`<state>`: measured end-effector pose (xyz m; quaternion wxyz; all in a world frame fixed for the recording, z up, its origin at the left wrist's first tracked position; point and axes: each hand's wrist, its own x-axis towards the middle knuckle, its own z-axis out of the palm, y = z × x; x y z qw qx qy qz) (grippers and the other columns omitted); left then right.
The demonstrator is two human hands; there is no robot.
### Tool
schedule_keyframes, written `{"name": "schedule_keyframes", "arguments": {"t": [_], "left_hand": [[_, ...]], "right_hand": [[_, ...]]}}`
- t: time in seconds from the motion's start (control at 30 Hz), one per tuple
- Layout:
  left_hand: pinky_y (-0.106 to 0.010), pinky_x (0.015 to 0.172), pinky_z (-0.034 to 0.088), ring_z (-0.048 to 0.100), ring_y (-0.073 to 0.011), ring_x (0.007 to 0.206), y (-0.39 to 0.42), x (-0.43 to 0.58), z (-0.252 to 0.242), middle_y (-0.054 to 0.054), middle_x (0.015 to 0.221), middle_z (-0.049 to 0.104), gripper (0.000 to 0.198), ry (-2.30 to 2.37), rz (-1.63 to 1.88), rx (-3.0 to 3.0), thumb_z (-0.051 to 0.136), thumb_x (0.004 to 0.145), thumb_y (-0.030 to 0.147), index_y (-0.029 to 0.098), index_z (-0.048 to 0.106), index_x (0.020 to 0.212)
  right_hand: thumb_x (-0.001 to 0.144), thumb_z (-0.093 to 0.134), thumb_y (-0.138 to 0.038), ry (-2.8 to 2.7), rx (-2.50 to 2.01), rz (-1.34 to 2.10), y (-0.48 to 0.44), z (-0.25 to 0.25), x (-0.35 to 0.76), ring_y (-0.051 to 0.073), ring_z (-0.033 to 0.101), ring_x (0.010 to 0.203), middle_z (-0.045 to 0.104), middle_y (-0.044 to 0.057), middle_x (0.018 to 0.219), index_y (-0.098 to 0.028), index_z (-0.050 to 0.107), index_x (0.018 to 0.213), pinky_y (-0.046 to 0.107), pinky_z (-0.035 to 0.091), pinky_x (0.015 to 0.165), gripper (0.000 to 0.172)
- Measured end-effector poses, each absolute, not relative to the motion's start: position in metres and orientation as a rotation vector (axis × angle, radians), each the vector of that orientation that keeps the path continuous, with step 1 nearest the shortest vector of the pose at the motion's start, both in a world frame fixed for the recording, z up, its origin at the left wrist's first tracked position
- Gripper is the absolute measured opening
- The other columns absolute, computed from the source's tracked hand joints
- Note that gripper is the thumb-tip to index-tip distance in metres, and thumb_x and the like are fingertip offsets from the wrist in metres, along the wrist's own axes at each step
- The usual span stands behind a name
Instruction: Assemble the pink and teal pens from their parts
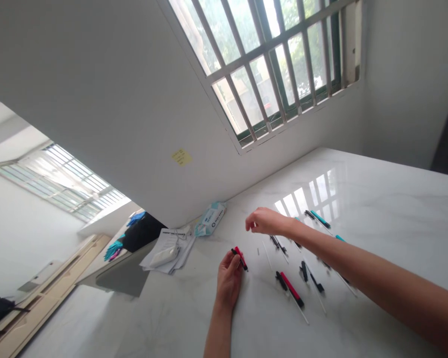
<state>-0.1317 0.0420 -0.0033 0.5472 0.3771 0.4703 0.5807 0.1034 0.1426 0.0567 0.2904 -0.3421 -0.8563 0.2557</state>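
Observation:
My left hand [229, 278] is closed around red and black pen parts [240, 258], held just above the white marbled table. My right hand [266, 221] hovers farther up the table, its fingers bent down and drawn together; whatever they hold, if anything, is too small to make out. Below it lie a thin white refill [267, 256] and black pen pieces [278, 243]. Nearer me rest a red pen barrel [291, 289], a black clip piece [281, 281] and another black piece [303, 271]. A teal barrel [320, 219] lies beyond my right forearm, which hides some parts.
A wipes packet [211, 219] sits against the wall, beside papers with a white device [165, 255] on them. The table [164, 318] has a cut-in edge at left. A barred window [276, 64] and a yellow note [181, 157] are on the wall.

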Motion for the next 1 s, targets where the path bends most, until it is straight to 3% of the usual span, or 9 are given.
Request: {"name": "schedule_keyframes", "arguments": {"t": [0.2,0.47,0.67,0.8,1.0], "left_hand": [[-0.021,0.082,0.054,0.067,-0.0091,0.082,0.039,-0.134,-0.003,0.000,0.092,0.074,0.036,1.045,1.406,0.841,0.097,0.066,0.031,0.019,0.076,0.092],[-0.022,0.081,0.055,0.069,-0.0089,0.082,0.042,-0.142,-0.008,0.001,0.094,0.075,0.036,0.990,1.476,0.734,0.095,0.069,0.028,0.022,0.075,0.099],[-0.022,0.078,0.055,0.069,-0.0093,0.081,0.047,-0.144,-0.014,0.001,0.095,0.074,0.037,0.935,1.485,0.666,0.095,0.070,0.026,0.021,0.075,0.101],[-0.023,0.078,0.055,0.069,-0.0102,0.082,0.048,-0.148,-0.020,-0.001,0.097,0.075,0.037,0.911,1.496,0.620,0.094,0.072,0.023,0.021,0.074,0.103],[-0.023,0.076,0.055,0.070,-0.0101,0.081,0.048,-0.149,-0.023,0.000,0.095,0.075,0.035,0.883,1.487,0.597,0.094,0.072,0.023,0.021,0.074,0.101]], "right_hand": [[0.071,0.078,-0.005,-2.732,-0.900,0.698,0.128,0.048,0.098,0.017,0.071,0.074,0.079,0.001,0.082,-0.026,0.084,0.090,0.024,0.046,0.064,0.030],[0.085,0.072,-0.016,-2.500,-1.121,0.559,0.133,0.031,0.094,0.025,0.075,0.094,0.080,0.010,0.098,-0.020,0.081,0.102,0.028,0.050,0.078,0.019],[0.087,0.078,-0.030,-2.481,-1.169,0.611,0.155,0.018,0.085,0.028,0.067,0.123,0.073,0.014,0.130,-0.018,0.064,0.141,0.030,0.049,0.099,0.057],[0.078,0.087,-0.040,-2.490,-1.280,0.651,0.180,0.014,0.047,0.032,0.064,0.127,0.068,0.018,0.139,-0.015,0.062,0.143,0.032,0.051,0.100,0.074],[0.089,0.078,-0.035,-2.384,-1.460,0.649,0.207,0.009,-0.005,0.030,0.070,0.116,0.072,0.022,0.126,-0.009,0.072,0.122,0.037,0.053,0.098,0.042]]}}
